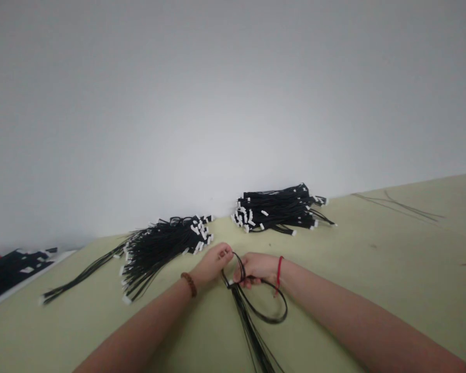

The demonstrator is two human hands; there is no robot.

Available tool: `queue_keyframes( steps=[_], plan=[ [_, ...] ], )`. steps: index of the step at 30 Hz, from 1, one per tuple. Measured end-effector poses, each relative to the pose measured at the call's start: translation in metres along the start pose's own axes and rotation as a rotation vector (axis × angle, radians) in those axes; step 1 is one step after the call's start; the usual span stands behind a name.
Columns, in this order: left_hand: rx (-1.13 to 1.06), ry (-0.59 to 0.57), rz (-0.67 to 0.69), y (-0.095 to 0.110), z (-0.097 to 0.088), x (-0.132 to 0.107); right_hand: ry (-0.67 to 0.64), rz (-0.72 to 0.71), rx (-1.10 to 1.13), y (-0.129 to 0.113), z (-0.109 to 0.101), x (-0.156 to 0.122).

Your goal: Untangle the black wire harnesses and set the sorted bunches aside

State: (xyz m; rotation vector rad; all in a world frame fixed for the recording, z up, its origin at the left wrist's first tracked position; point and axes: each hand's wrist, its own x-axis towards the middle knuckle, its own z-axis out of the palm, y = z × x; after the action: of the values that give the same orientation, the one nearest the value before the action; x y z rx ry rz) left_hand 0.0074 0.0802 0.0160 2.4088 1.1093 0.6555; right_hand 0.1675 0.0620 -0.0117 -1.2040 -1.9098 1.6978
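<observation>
Both of my hands meet over a bundle of thin black wires (256, 331) on the pale green table (373, 269). My left hand (212, 265), with a brown bead bracelet at the wrist, pinches the wires near the top of a loop. My right hand (258, 267), with a red string at the wrist, is closed around the same bundle. The wires form a loop (274, 311) to the right and trail toward me off the bottom edge.
Two heaps of black wires with white connectors lie farther back: one (159, 246) at left-centre, one stacked (279, 210) against the white wall. Loose thin wires (404, 207) lie at the far right. A white tray with black items (11, 269) sits at the left edge.
</observation>
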Motion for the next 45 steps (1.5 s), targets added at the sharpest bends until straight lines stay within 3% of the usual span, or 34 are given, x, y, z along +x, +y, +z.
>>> queue_keyframes(
  steps=[4, 8, 14, 24, 30, 35, 41, 45],
  plan=[
    [-0.126, 0.021, 0.002, -0.012, 0.007, -0.032, 0.027, 0.059, -0.044, -0.002, 0.000, 0.004],
    [-0.173, -0.138, 0.149, -0.004, -0.002, -0.057, 0.051, 0.074, -0.060, 0.000, -0.004, 0.005],
    [0.244, -0.169, 0.038, 0.002, 0.010, -0.052, 0.082, 0.056, -0.049, 0.003, -0.005, 0.004],
    [0.166, -0.146, -0.051, -0.007, 0.015, -0.045, 0.063, 0.009, -0.011, -0.005, 0.004, -0.001],
    [0.023, -0.102, -0.098, -0.012, 0.016, -0.043, 0.029, -0.061, 0.034, 0.004, 0.003, 0.002],
    [-0.208, -0.167, -0.097, -0.013, 0.012, -0.044, 0.019, -0.173, 0.082, 0.009, 0.001, -0.001],
    [-0.693, -0.243, -0.370, -0.001, 0.014, -0.042, 0.034, -0.249, 0.146, 0.016, 0.002, 0.003],
    [-0.752, -0.286, -0.443, -0.002, 0.015, -0.041, 0.126, -0.273, 0.193, 0.022, 0.003, 0.010]
  ],
)
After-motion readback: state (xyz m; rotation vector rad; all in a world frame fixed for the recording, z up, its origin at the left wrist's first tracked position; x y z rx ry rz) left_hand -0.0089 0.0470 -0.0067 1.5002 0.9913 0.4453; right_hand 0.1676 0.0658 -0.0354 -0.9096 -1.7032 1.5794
